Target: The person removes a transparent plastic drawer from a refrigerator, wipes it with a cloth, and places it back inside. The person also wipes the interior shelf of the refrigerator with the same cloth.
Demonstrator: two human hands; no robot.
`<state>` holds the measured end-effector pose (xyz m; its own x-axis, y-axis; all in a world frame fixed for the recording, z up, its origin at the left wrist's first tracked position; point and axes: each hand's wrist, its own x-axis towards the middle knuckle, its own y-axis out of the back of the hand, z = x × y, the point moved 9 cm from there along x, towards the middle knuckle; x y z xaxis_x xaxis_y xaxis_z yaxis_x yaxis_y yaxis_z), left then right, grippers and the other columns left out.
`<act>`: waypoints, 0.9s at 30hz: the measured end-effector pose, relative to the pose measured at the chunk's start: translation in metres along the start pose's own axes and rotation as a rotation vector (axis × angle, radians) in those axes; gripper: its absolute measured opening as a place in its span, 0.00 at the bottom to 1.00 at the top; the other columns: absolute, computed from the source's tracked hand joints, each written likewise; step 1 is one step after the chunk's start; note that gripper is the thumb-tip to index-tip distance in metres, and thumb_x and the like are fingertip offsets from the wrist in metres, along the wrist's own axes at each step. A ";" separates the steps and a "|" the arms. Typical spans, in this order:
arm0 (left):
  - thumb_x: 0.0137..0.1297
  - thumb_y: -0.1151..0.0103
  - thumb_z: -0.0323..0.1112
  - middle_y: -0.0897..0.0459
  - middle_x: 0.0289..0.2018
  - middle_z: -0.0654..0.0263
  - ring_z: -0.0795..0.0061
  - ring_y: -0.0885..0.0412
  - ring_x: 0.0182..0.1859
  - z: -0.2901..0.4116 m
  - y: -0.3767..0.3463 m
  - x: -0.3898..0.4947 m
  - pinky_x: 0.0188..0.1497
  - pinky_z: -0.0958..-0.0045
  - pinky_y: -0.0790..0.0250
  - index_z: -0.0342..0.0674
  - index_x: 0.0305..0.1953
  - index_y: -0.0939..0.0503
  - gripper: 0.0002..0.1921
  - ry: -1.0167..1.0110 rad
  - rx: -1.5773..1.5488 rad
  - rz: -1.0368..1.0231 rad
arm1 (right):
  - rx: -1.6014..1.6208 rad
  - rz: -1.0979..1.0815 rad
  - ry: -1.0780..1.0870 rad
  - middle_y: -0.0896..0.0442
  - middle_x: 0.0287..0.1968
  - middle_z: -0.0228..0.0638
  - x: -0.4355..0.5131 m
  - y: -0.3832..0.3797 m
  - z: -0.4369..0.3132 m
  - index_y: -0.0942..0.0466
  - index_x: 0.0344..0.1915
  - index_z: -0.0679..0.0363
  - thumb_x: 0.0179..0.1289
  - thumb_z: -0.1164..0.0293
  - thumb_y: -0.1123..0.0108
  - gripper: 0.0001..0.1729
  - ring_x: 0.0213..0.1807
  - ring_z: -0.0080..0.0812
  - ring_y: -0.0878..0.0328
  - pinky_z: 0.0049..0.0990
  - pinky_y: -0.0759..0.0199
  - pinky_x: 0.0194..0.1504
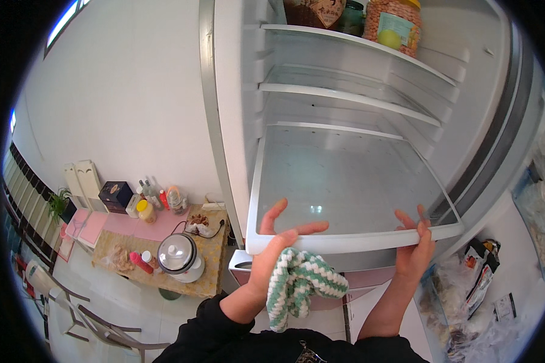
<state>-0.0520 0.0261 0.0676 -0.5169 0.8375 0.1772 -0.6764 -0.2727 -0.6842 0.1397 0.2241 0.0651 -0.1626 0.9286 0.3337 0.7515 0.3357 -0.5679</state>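
Note:
A glass refrigerator shelf with a white frame (354, 242) is pulled partway out of the open refrigerator. My left hand (270, 258) grips the left part of its front edge, thumb and fingers over the glass. From that hand hangs a crumpled green-and-white striped knitted cloth (299, 286), just below the shelf front. On the right, my right hand (413, 249) holds the same front edge, its fingertips on top. The fingers under the frame are partly hidden.
Above are a middle shelf (345, 93) and an upper shelf bearing a jar of peanuts (393, 27) and a green ball-shaped item (389, 39). The open door at right holds bagged goods (479, 277). A table (213, 254) with a rice cooker (179, 256) stands left, near chairs (104, 331).

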 end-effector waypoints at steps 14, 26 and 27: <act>0.60 0.48 0.37 0.30 0.50 0.30 0.47 0.22 0.47 -0.007 0.012 -0.006 0.49 0.57 0.25 0.42 0.67 0.59 0.38 -0.055 0.050 0.001 | 0.076 -0.030 -0.033 0.21 0.42 0.61 -0.013 0.001 0.012 0.44 0.62 0.66 0.57 0.66 0.50 0.33 0.29 0.36 0.20 0.28 0.24 0.34; 0.55 0.52 0.38 0.24 0.44 0.34 0.58 0.20 0.37 0.007 0.023 0.007 0.37 0.68 0.24 0.41 0.65 0.48 0.34 -0.117 0.113 0.171 | 0.378 -0.321 -0.302 0.31 0.56 0.63 0.015 0.011 0.009 0.41 0.62 0.54 0.68 0.48 0.59 0.30 0.41 0.53 0.20 0.41 0.22 0.42; 0.55 0.52 0.38 0.24 0.45 0.34 0.58 0.20 0.37 0.006 0.022 0.007 0.37 0.68 0.24 0.41 0.65 0.48 0.34 -0.114 0.113 0.172 | 0.399 -0.197 -0.291 0.31 0.56 0.64 0.021 0.024 0.007 0.39 0.61 0.54 0.67 0.48 0.58 0.29 0.41 0.52 0.20 0.42 0.21 0.42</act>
<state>-0.0739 0.0234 0.0576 -0.6816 0.7166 0.1479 -0.6241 -0.4639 -0.6287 0.1497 0.2526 0.0535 -0.4894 0.8283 0.2729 0.3961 0.4899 -0.7766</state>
